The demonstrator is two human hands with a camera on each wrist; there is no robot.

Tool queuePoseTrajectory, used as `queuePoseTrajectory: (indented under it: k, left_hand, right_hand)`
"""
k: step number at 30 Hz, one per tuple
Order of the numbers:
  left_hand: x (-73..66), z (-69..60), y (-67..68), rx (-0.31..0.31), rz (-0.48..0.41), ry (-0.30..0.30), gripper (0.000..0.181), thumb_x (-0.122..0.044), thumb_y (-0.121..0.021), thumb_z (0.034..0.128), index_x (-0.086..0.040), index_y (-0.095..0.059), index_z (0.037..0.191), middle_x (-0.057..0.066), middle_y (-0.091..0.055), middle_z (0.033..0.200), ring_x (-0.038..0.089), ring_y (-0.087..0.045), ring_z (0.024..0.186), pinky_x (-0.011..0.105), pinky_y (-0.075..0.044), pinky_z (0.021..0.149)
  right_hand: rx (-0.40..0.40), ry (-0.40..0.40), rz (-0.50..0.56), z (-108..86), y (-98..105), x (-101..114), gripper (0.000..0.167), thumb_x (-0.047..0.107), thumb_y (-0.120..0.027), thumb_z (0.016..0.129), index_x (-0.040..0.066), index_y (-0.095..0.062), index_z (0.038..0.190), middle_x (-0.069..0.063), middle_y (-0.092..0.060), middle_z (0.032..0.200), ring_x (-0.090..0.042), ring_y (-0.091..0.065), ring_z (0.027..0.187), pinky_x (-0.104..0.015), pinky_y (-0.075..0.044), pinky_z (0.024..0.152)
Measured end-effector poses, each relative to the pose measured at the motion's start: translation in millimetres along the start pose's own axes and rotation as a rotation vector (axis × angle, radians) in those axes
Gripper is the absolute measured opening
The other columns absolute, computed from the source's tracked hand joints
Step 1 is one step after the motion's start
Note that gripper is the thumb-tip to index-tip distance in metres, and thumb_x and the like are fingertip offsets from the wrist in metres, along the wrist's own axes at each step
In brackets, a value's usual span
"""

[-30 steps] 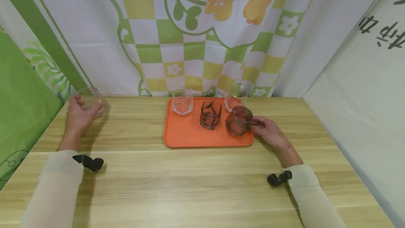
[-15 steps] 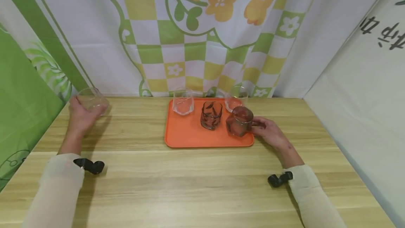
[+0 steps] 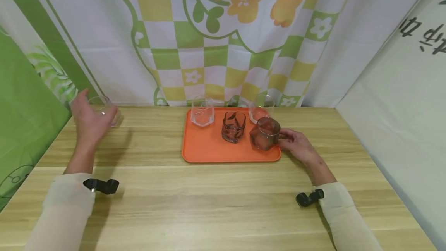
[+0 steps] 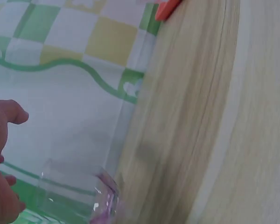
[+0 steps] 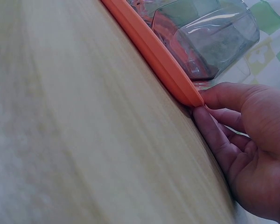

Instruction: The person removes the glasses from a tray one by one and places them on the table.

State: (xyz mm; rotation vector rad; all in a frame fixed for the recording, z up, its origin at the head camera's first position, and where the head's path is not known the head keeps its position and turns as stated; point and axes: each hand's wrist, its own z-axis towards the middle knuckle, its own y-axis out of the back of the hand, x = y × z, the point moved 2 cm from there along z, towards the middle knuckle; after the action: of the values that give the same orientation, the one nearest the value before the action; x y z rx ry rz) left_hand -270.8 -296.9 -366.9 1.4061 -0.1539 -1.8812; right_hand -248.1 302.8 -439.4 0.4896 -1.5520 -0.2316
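Observation:
At the table's far left corner stands a clear glass [image 3: 116,118], partly behind my left hand [image 3: 91,121]. In the left wrist view the thumb and fingers are spread, apart from that glass [image 4: 77,193]. My right hand [image 3: 297,146] pinches the right edge of an orange tray [image 3: 209,151]. The right wrist view shows the thumb on the tray rim [image 5: 163,67] and a finger under it. On the tray are two clear glasses, the back-left one [image 3: 202,115] and the back-right one [image 3: 262,107], and two dark tinted glasses, one in the middle [image 3: 233,129] and one at right [image 3: 265,136].
The wooden table [image 3: 195,204] runs up to a checked, flowered curtain [image 3: 216,55] at the back. A green cloth [image 3: 28,100] hangs on the left and a white cloth [image 3: 400,107] with dark writing on the right.
My left hand has let go of the clear glass, its fingers lifting and spreading. The glass stays at the left corner. My right hand keeps its place at the tray edge.

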Motion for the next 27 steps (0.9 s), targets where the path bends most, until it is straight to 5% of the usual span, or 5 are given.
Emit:
queuePoseTrajectory:
  k: [5, 14, 27]
  left_hand:
    - [-24.3, -5.8, -7.9, -0.03, -0.065, -0.128, 0.057, -0.015, -0.07, 0.0906, 0.001, -0.053, 0.143, 0.021, -0.049, 0.141, 0.036, -0.044, 0.132, 0.039, -0.033, 0.111]
    - [-50.0, -26.6, -39.3, 0.132, -0.107, -0.347, 0.044, -0.007, -0.071, 0.0933, 0.006, -0.06, 0.134, 0.023, -0.06, 0.131, 0.038, -0.053, 0.122, 0.051, -0.048, 0.094]
    - [-68.6, -53.4, -103.7, 0.363, -0.187, -0.385, 0.047, -0.009, -0.074, 0.0936, 0.004, -0.058, 0.136, 0.02, -0.06, 0.132, 0.038, -0.055, 0.122, 0.054, -0.051, 0.088]
  right_hand:
    - [-0.001, 0.009, 0.011, -1.1, 0, 0, 0.052, 0.01, -0.07, 0.099, -0.008, -0.052, 0.144, -0.026, -0.06, 0.133, -0.008, -0.062, 0.102, -0.021, -0.051, 0.084]
    - [-0.002, 0.008, -0.019, -1.0, -1, 0, 0.052, 0.01, -0.07, 0.099, -0.006, -0.052, 0.145, -0.025, -0.06, 0.134, -0.013, -0.061, 0.108, -0.021, -0.05, 0.086]
    - [-0.002, 0.0, -0.048, 0.0, 1, -1, 0.053, 0.012, -0.071, 0.099, -0.006, -0.052, 0.145, -0.025, -0.06, 0.134, -0.013, -0.062, 0.107, -0.022, -0.051, 0.085]
